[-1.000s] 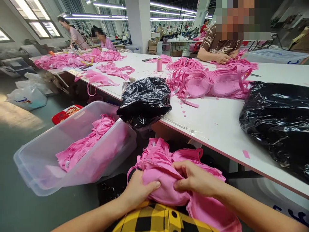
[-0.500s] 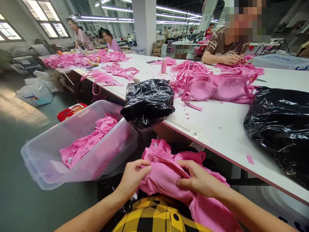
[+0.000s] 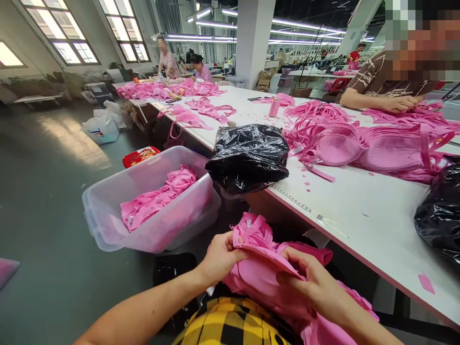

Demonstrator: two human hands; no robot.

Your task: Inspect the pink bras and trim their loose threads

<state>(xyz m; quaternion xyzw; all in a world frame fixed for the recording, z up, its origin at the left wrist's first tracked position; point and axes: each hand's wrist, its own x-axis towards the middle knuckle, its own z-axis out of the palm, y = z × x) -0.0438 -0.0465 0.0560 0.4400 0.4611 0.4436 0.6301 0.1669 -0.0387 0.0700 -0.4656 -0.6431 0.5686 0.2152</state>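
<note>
A pink bra [image 3: 264, 275] lies over my lap, with more pink bras [image 3: 253, 230] bunched behind it. My left hand [image 3: 223, 256] pinches its upper edge on the left, thumb on the near side. On the right, my right hand [image 3: 304, 275] grips the same edge between thumb and fingers, lifting it into a fold. Part of the bra is hidden under my right hand and forearm.
A clear plastic bin [image 3: 108, 211] with pink bras stands on the floor at left. On the white table [image 3: 359, 206] are a black plastic bag [image 3: 247, 158], stacked pink bras [image 3: 388, 148] and a thread spool [image 3: 274, 107]. A co-worker [image 3: 377, 86] handles pink pieces across the table.
The view has swung left, so the bin and table sit further right. My hands keep hold of the bra; its upper edge is now raised and folded more sharply between them.
</note>
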